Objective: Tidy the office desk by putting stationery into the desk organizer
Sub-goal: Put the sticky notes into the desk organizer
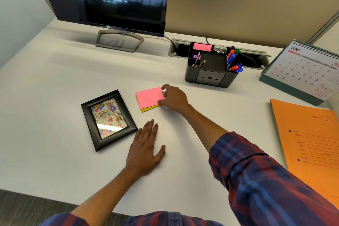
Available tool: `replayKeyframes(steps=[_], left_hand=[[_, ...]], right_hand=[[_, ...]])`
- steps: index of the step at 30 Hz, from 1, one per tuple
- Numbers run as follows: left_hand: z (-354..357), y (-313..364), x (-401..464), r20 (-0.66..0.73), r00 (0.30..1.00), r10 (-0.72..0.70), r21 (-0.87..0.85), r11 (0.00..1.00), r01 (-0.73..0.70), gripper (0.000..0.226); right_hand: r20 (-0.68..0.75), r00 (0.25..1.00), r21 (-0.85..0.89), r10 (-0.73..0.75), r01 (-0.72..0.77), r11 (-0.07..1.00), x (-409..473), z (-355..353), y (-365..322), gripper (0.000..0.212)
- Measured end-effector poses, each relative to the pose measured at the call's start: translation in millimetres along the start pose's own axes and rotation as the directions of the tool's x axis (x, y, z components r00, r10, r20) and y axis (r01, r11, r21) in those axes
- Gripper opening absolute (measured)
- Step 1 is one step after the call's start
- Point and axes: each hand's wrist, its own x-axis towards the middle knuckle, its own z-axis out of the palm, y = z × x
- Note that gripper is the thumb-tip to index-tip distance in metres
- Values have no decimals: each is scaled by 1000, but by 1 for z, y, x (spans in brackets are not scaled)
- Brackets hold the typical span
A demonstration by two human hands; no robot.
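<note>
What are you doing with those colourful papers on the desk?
A person is tidying the desk. Their right hand grips the edge of a pink sticky note pad lying on a yellow pad. Their left hand rests flat on the desk beside a picture frame. The desk organizer already holds pencils, markers and more pink notes.
</note>
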Motion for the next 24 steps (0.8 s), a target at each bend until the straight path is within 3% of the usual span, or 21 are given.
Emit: replayKeyframes(steps=[4,10,20,24], left_hand=[[0,0,0,-1,1000,1,-7,1000,-1,74],[0,0,0,-9,1000,0,-6,1000,0,74],[0,0,0,-8,1000,2,-9,1000,-2,74],[0,0,-1,-5,1000,-2,-10,1000,2,74]], right_hand=[[14,984,-174,-176,176,969,-1,-2,-6,66],[252,931,-326,-265,339,882,2,-1,-7,70],[256,905,-433,-341,423,796,8,-12,-14,52],[186,906,-485,-379,421,767,5,-19,-19,41]])
